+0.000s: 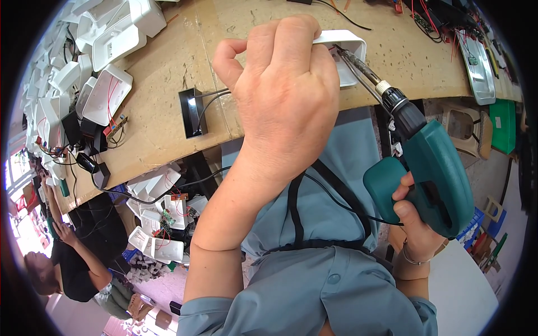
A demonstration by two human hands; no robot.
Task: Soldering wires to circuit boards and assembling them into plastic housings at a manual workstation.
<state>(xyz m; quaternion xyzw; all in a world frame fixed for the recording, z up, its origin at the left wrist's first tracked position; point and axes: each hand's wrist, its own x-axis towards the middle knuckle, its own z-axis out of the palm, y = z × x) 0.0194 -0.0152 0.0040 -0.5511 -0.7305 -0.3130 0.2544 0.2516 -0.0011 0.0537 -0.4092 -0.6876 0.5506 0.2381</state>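
My right hand is wrapped round the handle of a green soldering gun with a black collar and a long metal tip. The tip reaches up and left into a white plastic housing at the table's near edge. My left hand is bent over the housing's left side and grips it, its back turned to me. The fingertips and most of the housing's inside are hidden behind that hand. A cable runs from the gun across my lap to the left.
A small black open box with wires lies left of my left hand. White housings with red wires pile up at the left, more below the table. A metal tray is at the far right. Another person works at the lower left.
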